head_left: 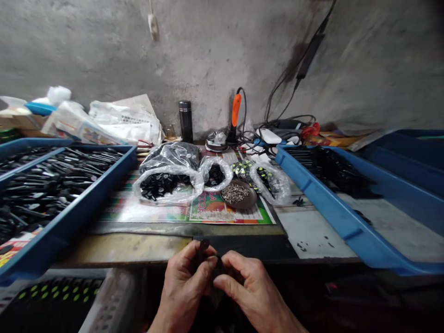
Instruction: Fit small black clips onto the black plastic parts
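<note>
My left hand [187,282] is closed on a small dark plastic part [204,246], whose blunt end sticks up past the fingers. Close beside it, my right hand [248,282] is also closed, thumb and fingers pinching at the same dark spot. What lies between the fingertips is mostly hidden and too dark to name. Both hands are just off the table's front edge. Beyond them a round dish [239,194] holds many small metal screws or pins. Open clear plastic bags with black parts [166,185], smaller black parts [215,175] and black-and-green parts [267,180] lie around it.
A blue tray [69,231] at left holds many long black pieces. Another blue tray [322,212] at right holds dark pieces. At the back stand a black flask [186,121] and an orange-handled tool [236,111] with cables. A crate [111,300] stands below left.
</note>
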Demonstrator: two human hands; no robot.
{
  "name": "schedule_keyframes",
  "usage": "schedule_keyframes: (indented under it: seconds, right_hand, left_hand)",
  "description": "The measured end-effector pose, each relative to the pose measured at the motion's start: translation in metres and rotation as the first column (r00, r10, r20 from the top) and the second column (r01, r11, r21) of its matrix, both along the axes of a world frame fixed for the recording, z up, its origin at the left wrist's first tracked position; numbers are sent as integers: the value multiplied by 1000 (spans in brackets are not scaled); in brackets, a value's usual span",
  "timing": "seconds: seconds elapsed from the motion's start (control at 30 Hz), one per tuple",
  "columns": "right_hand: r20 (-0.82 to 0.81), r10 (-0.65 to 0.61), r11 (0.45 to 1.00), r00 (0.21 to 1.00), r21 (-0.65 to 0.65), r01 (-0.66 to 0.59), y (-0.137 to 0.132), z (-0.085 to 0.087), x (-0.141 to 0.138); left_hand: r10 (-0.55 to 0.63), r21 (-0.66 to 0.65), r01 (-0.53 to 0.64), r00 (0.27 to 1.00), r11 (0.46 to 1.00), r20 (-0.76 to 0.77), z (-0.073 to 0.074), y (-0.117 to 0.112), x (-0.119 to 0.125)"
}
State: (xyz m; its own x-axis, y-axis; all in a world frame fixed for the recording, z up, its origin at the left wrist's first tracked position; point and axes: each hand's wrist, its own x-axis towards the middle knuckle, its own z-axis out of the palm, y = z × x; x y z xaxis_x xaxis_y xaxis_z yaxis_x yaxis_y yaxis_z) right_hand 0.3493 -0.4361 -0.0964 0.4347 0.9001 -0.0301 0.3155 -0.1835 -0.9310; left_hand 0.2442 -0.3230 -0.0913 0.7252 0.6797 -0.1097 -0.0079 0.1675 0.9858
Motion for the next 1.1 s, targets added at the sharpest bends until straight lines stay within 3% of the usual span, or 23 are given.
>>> schedule_keyframes:
  seconds: [0.2,0.4,0.57,0.83,1.1]
  right_hand:
    - [-8,-17,1000,1000,-11,17,1,-2,-3]
    - [-168,50,998,984,-14,-53,1,-3,-3]
    - [-81,20,1000,997,1,-20,1,-8,-7]
    - [-277,31,999,960,26,-25,1,-13,-6]
    - [-327,33,999,944,9,-32,1,-9,-4]
  left_hand:
    - [21,78,-22,1000,997,18,2,0,0]
    - [26,109,-30,999,994,36,0,2,0]
    - [66,167,-71,997,983,34,-7,4,-1]
    - [25,-23,-26,999,999,-24,-4,5,0]
    - [29,-152,-28,1000,988,2,-8,3,0]
